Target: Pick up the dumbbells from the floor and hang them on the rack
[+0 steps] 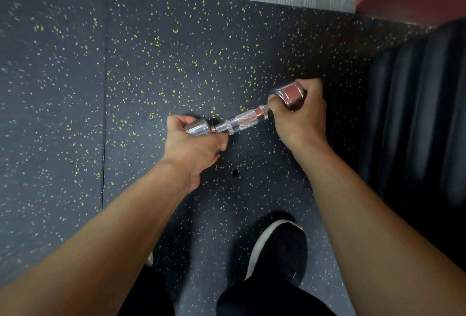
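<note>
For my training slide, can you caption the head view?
Both hands, left and right, grip a chrome dumbbell by its ends above speckled floor.

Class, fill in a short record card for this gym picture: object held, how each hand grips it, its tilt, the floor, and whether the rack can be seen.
object: chrome dumbbell
left hand: closed around the lower end weight
right hand: closed around the upper end weight
handle: knurled, bare between the hands
tilt: right end farther from the camera in the picture
floor: dark rubber with yellow and white flecks
also seen: black shoe
rack: not in view
</note>
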`<action>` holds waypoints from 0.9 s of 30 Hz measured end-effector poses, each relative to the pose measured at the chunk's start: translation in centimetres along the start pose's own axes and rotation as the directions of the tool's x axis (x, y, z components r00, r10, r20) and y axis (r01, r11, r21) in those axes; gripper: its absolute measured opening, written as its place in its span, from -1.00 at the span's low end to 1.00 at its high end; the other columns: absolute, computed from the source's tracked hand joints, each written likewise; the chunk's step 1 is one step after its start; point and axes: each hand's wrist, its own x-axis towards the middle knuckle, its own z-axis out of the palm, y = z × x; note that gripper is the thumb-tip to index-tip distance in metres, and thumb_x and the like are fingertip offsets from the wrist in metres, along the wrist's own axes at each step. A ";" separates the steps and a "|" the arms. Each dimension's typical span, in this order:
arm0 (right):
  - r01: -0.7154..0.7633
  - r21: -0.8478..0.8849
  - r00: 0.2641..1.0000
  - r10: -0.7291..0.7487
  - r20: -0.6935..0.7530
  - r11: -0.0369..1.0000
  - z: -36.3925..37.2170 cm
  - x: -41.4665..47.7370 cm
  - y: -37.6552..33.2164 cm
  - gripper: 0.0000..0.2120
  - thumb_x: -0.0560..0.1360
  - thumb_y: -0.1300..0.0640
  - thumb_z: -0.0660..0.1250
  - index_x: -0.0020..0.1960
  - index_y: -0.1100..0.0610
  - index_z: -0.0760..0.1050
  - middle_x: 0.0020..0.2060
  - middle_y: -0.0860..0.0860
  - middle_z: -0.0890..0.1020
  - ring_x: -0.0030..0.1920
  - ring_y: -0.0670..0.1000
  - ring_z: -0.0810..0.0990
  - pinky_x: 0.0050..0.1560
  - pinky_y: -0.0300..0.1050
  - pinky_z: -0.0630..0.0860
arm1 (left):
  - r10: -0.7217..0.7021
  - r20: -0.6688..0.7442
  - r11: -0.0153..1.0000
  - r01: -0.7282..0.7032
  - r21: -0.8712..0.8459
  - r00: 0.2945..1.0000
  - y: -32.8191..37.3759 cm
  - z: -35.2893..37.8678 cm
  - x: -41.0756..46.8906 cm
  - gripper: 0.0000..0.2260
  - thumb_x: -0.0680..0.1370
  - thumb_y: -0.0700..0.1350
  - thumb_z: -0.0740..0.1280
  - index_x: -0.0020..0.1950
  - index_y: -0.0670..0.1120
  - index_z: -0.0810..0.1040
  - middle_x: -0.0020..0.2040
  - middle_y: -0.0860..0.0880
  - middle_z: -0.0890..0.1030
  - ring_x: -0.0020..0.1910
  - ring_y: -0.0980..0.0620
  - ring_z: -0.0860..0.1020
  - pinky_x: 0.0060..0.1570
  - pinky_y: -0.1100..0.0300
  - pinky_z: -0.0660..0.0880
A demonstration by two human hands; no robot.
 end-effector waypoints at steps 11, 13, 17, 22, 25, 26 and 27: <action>-0.119 0.498 0.981 0.022 0.195 0.859 -11.5 -11.6 -11.0 -0.51 0.33 0.07 0.57 0.21 -0.20 0.56 -0.08 -0.22 0.70 -0.11 -0.15 0.75 -0.16 -0.11 0.71 | 0.446 -0.097 0.889 -0.453 -0.069 0.890 9.6 -6.2 -17.8 -0.57 0.17 -0.28 0.37 -0.06 0.09 0.45 -0.45 0.28 0.53 -0.54 0.25 0.39 -0.54 0.34 0.33; -0.117 0.503 0.976 0.004 0.219 0.856 -15.4 -15.0 -15.3 -0.51 0.29 0.05 0.59 0.18 -0.21 0.61 -0.07 -0.12 0.72 -0.17 -0.07 0.74 -0.24 -0.12 0.68 | 0.474 -0.102 0.870 -0.483 -0.096 0.875 13.3 -7.9 -23.3 -0.52 0.12 -0.27 0.37 -0.02 0.10 0.51 -0.40 0.29 0.56 -0.50 0.26 0.44 -0.50 0.33 0.37; -0.090 0.550 0.961 -0.072 0.267 0.830 -23.7 -22.7 -27.3 -0.63 0.33 0.05 0.52 0.09 -0.17 0.54 -0.31 0.06 0.61 -0.45 0.01 0.45 -0.56 -0.21 0.31 | 0.535 -0.083 0.821 -0.540 -0.184 0.841 23.3 -11.6 -36.5 -0.39 0.07 -0.29 0.35 0.07 0.12 0.60 -0.25 0.21 0.64 -0.44 0.24 0.48 -0.45 0.29 0.43; 0.089 0.635 0.942 -0.273 0.197 0.767 -37.7 -33.0 -46.6 -0.72 0.42 0.17 0.46 -0.01 -0.16 0.49 -0.38 0.00 0.54 -0.51 -0.07 0.31 -0.60 -0.30 0.14 | 0.727 -0.057 0.663 -0.721 -0.201 0.684 37.7 -17.1 -56.9 -0.37 0.10 -0.22 0.42 0.13 0.18 0.60 -0.11 0.18 0.68 -0.30 0.26 0.56 -0.28 0.30 0.51; 0.262 0.677 0.895 -0.436 0.098 0.688 -46.3 -39.7 -58.0 -0.68 0.57 0.31 0.42 0.12 -0.05 0.43 -0.41 -0.04 0.53 -0.49 -0.05 0.26 -0.63 -0.31 0.13 | 0.825 -0.072 0.528 -0.809 -0.258 0.561 45.2 -21.0 -69.7 -0.38 0.10 -0.17 0.44 0.13 0.22 0.54 0.08 0.08 0.67 -0.18 0.20 0.56 -0.19 0.16 0.50; 0.315 0.682 0.874 -0.481 0.062 0.660 -48.6 -41.8 -61.3 -0.67 0.57 0.33 0.40 0.13 -0.05 0.41 -0.41 -0.05 0.54 -0.50 -0.07 0.27 -0.64 -0.32 0.15 | 0.847 -0.078 0.485 -0.825 -0.289 0.526 47.4 -22.2 -73.5 -0.39 0.10 -0.16 0.44 0.11 0.22 0.52 0.14 0.02 0.66 -0.13 0.11 0.56 -0.17 0.10 0.48; 0.359 0.689 0.854 -0.519 0.030 0.630 -50.4 -43.6 -64.0 -0.66 0.57 0.33 0.40 0.14 -0.05 0.41 -0.40 -0.06 0.55 -0.51 -0.09 0.28 -0.64 -0.33 0.16 | 0.866 -0.084 0.446 -0.837 -0.318 0.493 49.2 -23.3 -76.6 -0.41 0.10 -0.17 0.43 0.09 0.21 0.51 0.13 0.00 0.66 -0.11 0.04 0.55 -0.18 0.09 0.46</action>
